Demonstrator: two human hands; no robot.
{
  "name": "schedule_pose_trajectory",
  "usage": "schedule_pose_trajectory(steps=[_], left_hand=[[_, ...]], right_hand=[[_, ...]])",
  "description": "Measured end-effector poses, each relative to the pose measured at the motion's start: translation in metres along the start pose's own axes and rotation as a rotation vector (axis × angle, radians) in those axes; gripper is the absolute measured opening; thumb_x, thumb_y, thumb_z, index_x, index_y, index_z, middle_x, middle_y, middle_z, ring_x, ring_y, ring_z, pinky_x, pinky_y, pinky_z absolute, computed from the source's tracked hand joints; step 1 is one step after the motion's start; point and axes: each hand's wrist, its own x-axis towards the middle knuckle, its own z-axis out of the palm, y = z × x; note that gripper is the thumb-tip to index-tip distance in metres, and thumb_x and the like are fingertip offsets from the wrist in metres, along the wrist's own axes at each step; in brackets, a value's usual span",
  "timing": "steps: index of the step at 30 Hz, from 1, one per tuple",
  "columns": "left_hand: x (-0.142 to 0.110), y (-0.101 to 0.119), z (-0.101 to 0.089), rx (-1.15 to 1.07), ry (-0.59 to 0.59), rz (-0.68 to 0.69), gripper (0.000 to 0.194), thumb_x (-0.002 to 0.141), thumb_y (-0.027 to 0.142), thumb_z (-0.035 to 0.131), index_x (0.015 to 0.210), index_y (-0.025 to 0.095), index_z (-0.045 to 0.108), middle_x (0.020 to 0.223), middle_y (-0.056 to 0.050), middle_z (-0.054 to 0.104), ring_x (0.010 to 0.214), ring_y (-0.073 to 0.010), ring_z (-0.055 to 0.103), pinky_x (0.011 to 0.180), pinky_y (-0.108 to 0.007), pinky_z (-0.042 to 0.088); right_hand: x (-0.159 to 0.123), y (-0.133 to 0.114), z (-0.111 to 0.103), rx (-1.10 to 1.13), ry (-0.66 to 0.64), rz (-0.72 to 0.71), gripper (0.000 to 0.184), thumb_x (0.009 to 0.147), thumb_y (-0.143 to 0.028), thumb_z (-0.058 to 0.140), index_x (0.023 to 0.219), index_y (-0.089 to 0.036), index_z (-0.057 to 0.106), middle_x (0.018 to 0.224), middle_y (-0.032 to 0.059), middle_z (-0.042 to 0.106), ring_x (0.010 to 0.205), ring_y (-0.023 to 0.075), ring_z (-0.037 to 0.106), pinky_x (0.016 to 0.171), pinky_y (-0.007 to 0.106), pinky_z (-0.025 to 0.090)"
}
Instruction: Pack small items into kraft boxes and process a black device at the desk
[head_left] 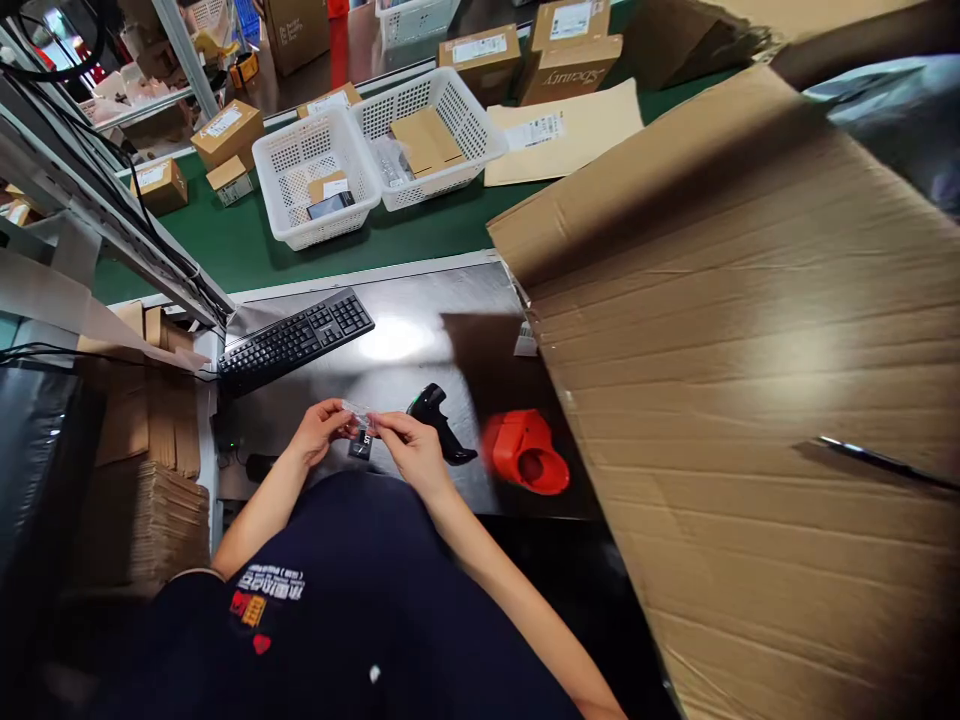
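While a navy shirt [390,590] is filling the bottom of the frame: both bare forearms are reaching past it toward the centre left.
Left hand [319,428]: its grip is pinching one end of a small clear plastic piece [358,411], just below left of centre.
Right hand [415,448]: its grip is pinching the other end with thumb and fingertips.
Black packet [360,445]: it is showing white lettering right under the plastic, between the hands; I cannot tell whether the two are touching.
Cardboard sheet [750,330]: it is covering most of the right side, and a dark pen [881,462] is lying on it.
Metal bench [424,290]: it is carrying a black scanner [442,425] beside the right hand, a red holder [527,452] farther right, and a black keyboard [300,335] at centre left.
Green bench [442,230]: across the upper frame, it is supporting two white baskets [442,182], a tan envelope [577,135] to their right, and labelled boxes [229,132] on both sides.
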Motion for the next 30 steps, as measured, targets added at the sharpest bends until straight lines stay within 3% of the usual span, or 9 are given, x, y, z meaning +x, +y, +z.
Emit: schedule_pose_trajectory(steps=[5,8,13,17,22,26,28,30], left_hand=[[0.002,-0.009,0.009,-0.042,0.054,0.052,0.053,0.055,0.051,0.095,0.073,0.016,0.060,0.062,0.005,0.063,0.052,-0.0077,0.055,0.057,-0.022,0.045],[0.000,-0.008,0.012,-0.025,-0.015,0.075,0.052,0.056,0.052,0.095,0.074,0.016,0.061,0.061,0.005,0.062,0.053,-0.0078,0.055,0.056,-0.022,0.045],[-0.006,-0.005,0.010,-0.021,-0.102,0.089,0.056,0.057,0.059,0.093,0.073,0.017,0.060,0.060,0.005,0.061,0.053,-0.0084,0.054,0.055,-0.023,0.045],[-0.007,-0.007,0.008,0.049,-0.096,0.122,0.054,0.059,0.059,0.091,0.071,0.016,0.061,0.058,0.004,0.061,0.053,-0.0099,0.055,0.056,-0.025,0.047],[0.004,-0.016,-0.003,0.200,0.193,0.163,0.053,0.060,0.061,0.085,0.069,0.018,0.057,0.060,0.005,0.056,0.053,-0.0095,0.051,0.055,-0.026,0.046],[0.020,-0.030,-0.022,0.296,0.358,0.154,0.046,0.070,0.059,0.077,0.069,0.019,0.054,0.062,0.002,0.054,0.058,-0.0123,0.053,0.059,-0.028,0.047],[0.023,-0.035,-0.029,0.378,0.441,0.160,0.039,0.070,0.050,0.081,0.071,0.018,0.058,0.071,-0.002,0.060,0.074,-0.0195,0.062,0.070,-0.033,0.052],[0.020,-0.035,-0.030,0.455,0.524,0.209,0.036,0.066,0.039,0.085,0.087,0.016,0.066,0.098,-0.010,0.067,0.107,-0.0287,0.063,0.091,-0.039,0.053]], right_hand=[[-0.004,0.001,-0.002,0.005,0.041,0.039,0.028,0.079,-0.045,0.077,0.093,-0.022,0.084,0.094,0.0087,0.081,0.082,0.0244,0.075,0.079,0.040,0.063],[-0.005,0.002,-0.001,0.094,0.056,0.131,0.038,0.073,-0.052,0.082,0.095,-0.021,0.084,0.096,0.0095,0.081,0.083,0.0251,0.074,0.075,0.039,0.063],[-0.002,-0.001,0.004,0.265,-0.024,0.337,0.051,0.061,-0.058,0.090,0.093,-0.019,0.083,0.093,0.0097,0.081,0.078,0.0250,0.075,0.073,0.041,0.064],[0.001,-0.001,0.005,0.320,-0.035,0.339,0.048,0.056,-0.055,0.093,0.085,-0.019,0.081,0.087,0.0073,0.080,0.076,0.0222,0.073,0.078,0.039,0.062],[0.005,0.007,-0.009,0.210,0.091,0.225,0.050,0.057,-0.061,0.090,0.078,-0.018,0.076,0.088,0.0073,0.077,0.080,0.0208,0.069,0.081,0.038,0.060],[0.009,0.008,-0.029,0.288,0.153,0.305,0.055,0.052,-0.064,0.092,0.076,-0.019,0.073,0.078,0.0029,0.070,0.076,0.0191,0.067,0.077,0.036,0.059],[0.009,0.005,-0.035,0.334,0.140,0.352,0.056,0.049,-0.064,0.093,0.074,-0.020,0.071,0.071,0.0004,0.067,0.072,0.0179,0.066,0.077,0.036,0.059],[0.007,0.000,-0.036,0.339,0.111,0.361,0.055,0.049,-0.065,0.093,0.073,-0.020,0.071,0.069,-0.0006,0.067,0.069,0.0163,0.064,0.077,0.035,0.058]])
